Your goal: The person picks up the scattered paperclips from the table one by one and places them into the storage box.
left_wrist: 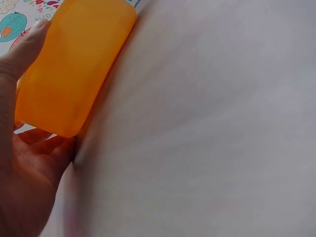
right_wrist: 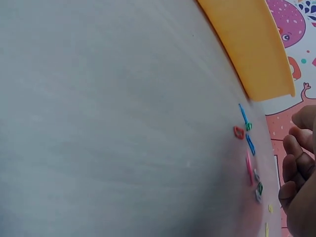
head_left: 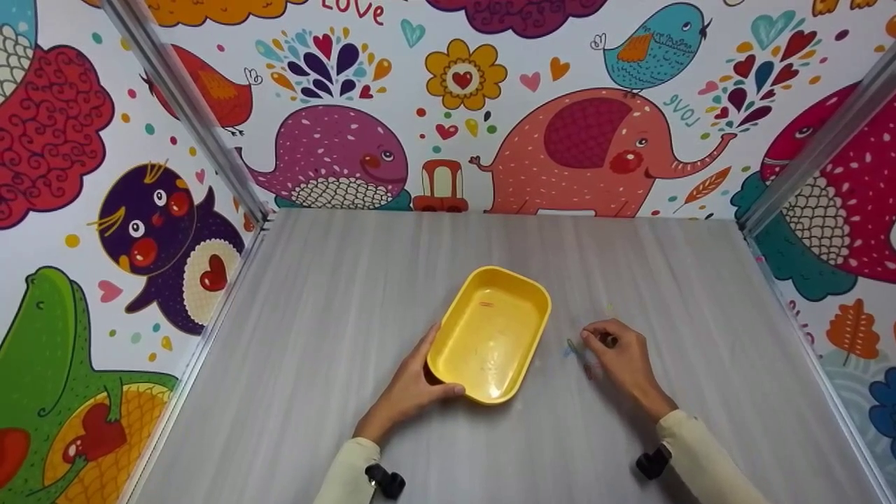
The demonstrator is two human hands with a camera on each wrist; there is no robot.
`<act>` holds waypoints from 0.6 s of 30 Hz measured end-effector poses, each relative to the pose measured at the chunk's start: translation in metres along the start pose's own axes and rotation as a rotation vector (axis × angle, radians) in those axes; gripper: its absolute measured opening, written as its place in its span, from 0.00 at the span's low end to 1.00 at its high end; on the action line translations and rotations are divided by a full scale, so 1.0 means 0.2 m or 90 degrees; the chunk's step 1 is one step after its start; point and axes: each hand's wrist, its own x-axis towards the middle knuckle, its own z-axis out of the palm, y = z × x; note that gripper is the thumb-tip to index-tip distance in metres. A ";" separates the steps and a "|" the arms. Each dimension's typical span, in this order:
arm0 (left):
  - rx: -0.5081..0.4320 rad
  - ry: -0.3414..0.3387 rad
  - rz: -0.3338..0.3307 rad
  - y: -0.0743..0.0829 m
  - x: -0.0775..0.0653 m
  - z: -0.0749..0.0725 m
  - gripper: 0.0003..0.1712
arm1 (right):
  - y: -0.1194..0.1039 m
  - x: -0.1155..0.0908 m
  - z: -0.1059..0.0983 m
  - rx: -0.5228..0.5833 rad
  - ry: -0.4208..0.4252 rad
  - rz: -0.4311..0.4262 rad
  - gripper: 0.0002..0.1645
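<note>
A yellow plastic tray (head_left: 490, 343) sits at a slant on the table, and its orange-looking outer side (left_wrist: 79, 64) fills the upper left of the left wrist view. My left hand (head_left: 413, 381) grips its near left corner, thumb at the near rim and fingers along the left side. Inside lies a small red paper clip (head_left: 486, 304). Right of the tray, my right hand (head_left: 623, 350) hovers over several coloured clips, fingers curled, thumb and index tips together; I cannot tell whether something is between them. A blue clip (right_wrist: 251, 144) and a red clip (right_wrist: 239, 132) lie near that hand.
The grey wood-grain table (head_left: 315, 301) meets printed cartoon walls (head_left: 448, 91) at the back and sides, with metal posts at the corners. A yellow clip (head_left: 610, 306) lies beyond the right hand. Each sleeve carries a black wrist camera (head_left: 654, 462).
</note>
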 end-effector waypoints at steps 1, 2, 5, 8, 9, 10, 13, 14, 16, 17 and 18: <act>0.004 0.001 0.001 0.00 0.00 0.00 0.71 | 0.00 0.00 0.00 -0.002 0.001 0.005 0.04; 0.008 0.002 0.001 0.00 0.00 0.00 0.71 | 0.01 -0.01 -0.01 -0.004 0.003 0.009 0.02; 0.023 0.003 0.004 0.00 0.00 0.00 0.71 | 0.02 -0.02 -0.02 -0.007 0.007 0.019 0.01; 0.022 0.002 0.008 0.01 0.00 0.00 0.71 | 0.04 -0.04 -0.04 0.003 0.010 0.017 0.03; 0.021 0.001 0.010 0.01 0.00 0.00 0.71 | 0.04 -0.04 -0.04 0.007 0.012 0.016 0.05; 0.019 0.000 0.013 0.01 0.00 0.00 0.71 | 0.05 -0.04 -0.04 0.010 0.015 0.015 0.05; 0.013 -0.004 0.010 0.01 0.00 0.00 0.72 | 0.07 -0.05 -0.05 0.017 0.023 0.018 0.06; 0.014 -0.005 0.009 0.01 0.00 0.00 0.72 | 0.07 -0.05 -0.05 0.018 0.028 0.019 0.06; 0.013 -0.006 0.005 0.01 0.00 0.00 0.72 | 0.07 -0.05 -0.05 0.015 0.038 0.022 0.06; 0.011 -0.006 0.002 0.01 0.00 0.00 0.72 | 0.07 -0.05 -0.05 0.015 0.042 0.025 0.06; 0.010 -0.005 0.001 0.01 0.00 0.00 0.72 | 0.07 -0.06 -0.05 0.014 0.046 0.028 0.06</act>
